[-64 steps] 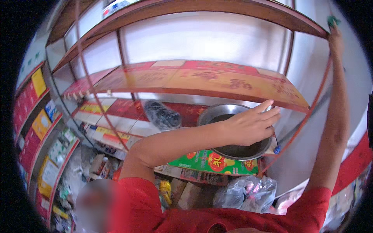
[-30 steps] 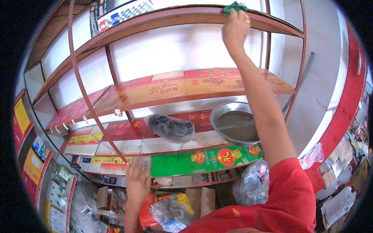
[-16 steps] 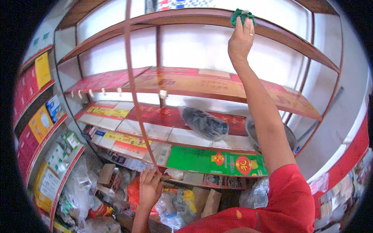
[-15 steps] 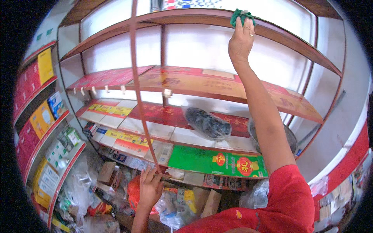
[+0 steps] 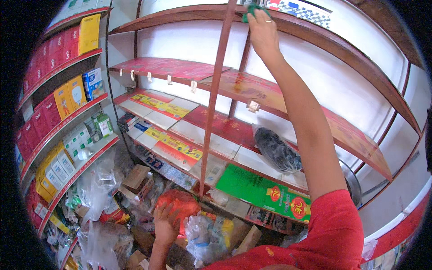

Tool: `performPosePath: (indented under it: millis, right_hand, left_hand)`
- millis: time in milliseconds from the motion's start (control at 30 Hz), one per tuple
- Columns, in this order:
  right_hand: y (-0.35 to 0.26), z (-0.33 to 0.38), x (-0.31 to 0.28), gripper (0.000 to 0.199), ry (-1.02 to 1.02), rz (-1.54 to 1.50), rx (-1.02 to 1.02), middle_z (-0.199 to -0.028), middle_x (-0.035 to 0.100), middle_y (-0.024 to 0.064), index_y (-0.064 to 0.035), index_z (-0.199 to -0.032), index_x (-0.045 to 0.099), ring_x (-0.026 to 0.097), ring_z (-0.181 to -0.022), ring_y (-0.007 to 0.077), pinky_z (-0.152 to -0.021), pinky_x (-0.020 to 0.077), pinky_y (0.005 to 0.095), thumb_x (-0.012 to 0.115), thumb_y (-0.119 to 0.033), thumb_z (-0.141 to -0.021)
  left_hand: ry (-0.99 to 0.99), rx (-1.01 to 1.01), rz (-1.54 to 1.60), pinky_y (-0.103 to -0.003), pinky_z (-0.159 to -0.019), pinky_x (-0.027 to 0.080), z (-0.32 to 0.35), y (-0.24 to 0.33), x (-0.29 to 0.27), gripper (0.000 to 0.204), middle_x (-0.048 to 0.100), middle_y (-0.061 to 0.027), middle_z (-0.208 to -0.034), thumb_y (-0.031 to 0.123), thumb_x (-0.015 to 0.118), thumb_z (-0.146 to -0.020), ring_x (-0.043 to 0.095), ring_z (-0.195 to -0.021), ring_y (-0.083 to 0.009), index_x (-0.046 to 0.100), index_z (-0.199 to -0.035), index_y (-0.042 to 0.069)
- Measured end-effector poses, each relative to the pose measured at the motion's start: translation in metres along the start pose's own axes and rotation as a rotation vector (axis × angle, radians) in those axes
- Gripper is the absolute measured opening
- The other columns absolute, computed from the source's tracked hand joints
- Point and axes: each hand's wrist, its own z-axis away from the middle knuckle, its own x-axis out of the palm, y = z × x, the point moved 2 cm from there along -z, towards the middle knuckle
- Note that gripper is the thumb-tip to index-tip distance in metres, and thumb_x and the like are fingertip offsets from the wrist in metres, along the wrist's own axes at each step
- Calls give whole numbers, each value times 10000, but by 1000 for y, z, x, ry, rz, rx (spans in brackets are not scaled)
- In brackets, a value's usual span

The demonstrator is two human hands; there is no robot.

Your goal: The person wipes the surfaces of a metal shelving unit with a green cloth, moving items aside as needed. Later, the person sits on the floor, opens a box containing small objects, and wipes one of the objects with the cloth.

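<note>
At twelve o'clock the right hand (image 5: 265,38) grasps the green cloth (image 5: 253,8) at the upper shelf (image 5: 189,14), arm outstretched because that board sits high; at seven, whether the left hand (image 5: 165,228) grips the red bag (image 5: 183,202) I cannot tell.

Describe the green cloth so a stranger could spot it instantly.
Start at the slanting brown post that rises through the middle of the view and follow it up to the high brown shelf. Just right of the post, at that shelf's front edge, the right hand holds the green cloth. It is crumpled and dark green, unlike the blue-and-white checkered packaging farther right.
</note>
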Motion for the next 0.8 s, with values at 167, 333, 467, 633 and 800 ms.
performPosePath:
  millis: [167,333,467,633,800]
  right_hand:
    - [-29,-13,28,315,-9,-282,222,-986,646,178,-73,-1164,581,616,-973,351,-808,498,440,467,-63,-871]
    - [-41,-59,5,222,235,-261,200,-932,593,209,-45,-1031,613,590,-899,366,-751,494,450,475,-68,-860]
    - [-58,-80,5,198,48,-145,60,-897,581,210,-47,-979,624,621,-828,358,-683,521,450,469,-82,-863]
    - [-38,-67,41,150,-144,-108,151,-829,614,202,-45,-892,645,634,-772,386,-673,515,484,510,-97,-852]
    - [-32,-70,44,154,-222,-487,327,-815,670,197,-34,-887,685,659,-779,352,-718,516,444,644,-131,-775]
  left_hand:
    - [-23,-54,-3,-528,-1034,339,28,-34,16,328,565,-174,-1211,122,684,-717,455,-1203,-395,664,-1040,71]
    - [-152,-124,212,-460,-940,440,30,-26,25,309,616,-192,-1115,137,662,-765,565,-1059,-386,644,-1060,45]
    - [-165,-17,343,-434,-741,512,-35,-22,13,223,649,-208,-932,172,615,-846,640,-857,-367,642,-1005,17]
    - [149,205,577,-349,-627,498,-227,32,-50,191,672,-125,-776,181,578,-902,657,-710,-188,648,-936,7]
    - [370,439,831,-345,-702,512,-411,123,-126,477,655,-191,-1006,229,589,-893,666,-839,-220,492,-1305,9]
